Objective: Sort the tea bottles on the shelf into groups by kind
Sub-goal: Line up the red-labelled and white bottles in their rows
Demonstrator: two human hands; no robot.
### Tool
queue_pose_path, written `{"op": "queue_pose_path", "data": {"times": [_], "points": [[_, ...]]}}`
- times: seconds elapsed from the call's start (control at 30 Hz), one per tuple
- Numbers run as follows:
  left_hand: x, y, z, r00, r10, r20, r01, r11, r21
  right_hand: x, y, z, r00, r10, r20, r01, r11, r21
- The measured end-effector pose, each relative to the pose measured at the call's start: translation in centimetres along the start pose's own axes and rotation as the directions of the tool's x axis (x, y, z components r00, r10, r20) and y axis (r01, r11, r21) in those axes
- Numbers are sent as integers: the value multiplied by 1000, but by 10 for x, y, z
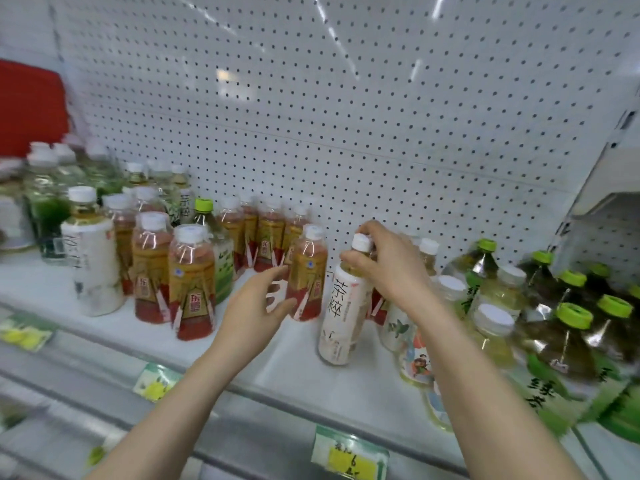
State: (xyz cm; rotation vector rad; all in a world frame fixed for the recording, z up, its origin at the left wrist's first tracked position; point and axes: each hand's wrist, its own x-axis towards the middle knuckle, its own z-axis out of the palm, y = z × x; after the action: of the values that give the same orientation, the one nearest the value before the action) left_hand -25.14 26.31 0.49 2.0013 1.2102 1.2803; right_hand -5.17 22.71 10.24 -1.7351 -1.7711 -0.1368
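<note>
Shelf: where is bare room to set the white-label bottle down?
Bare shelf runs along the front edge, between the red-label bottles and the white-label bottle that the right hand grips by its cap. The left hand reaches over it. The right end is crowded with green-cap bottles.

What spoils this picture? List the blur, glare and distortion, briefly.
Head view: bright glare streaks on the pegboard; the green-capped bottles at the right edge smear and lean from wide-angle distortion; the white-capped bottles far left are soft; the white-label bottle in the right hand reads sharp.
</note>
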Motion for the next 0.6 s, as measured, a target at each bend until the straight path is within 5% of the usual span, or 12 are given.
{"op": "queue_pose_path", "data": {"times": [0.17, 0.33, 0.43, 0.5, 0.6], "points": [[46, -9, -11, 995, 80, 67, -88, 989, 116, 5, 3, 7, 991, 132, 19, -131, 989, -71], [90, -1, -1, 983, 138, 120, -151, 983, 103, 15, 1, -11, 955, 210, 209, -215, 977, 0], [107, 3, 8, 973, 132, 191, -152, 984, 96, 42, 7, -26, 967, 237, 92, -237, 971, -10], [114, 4, 9, 965, 112, 239, -136, 987, 88, 73, 14, -24, 968, 252, 15, -247, 959, -135], [114, 3, 4, 965, 108, 239, -130, 989, 77, 113, 20, -3, 912, 334, 239, -210, 880, -427]]}}
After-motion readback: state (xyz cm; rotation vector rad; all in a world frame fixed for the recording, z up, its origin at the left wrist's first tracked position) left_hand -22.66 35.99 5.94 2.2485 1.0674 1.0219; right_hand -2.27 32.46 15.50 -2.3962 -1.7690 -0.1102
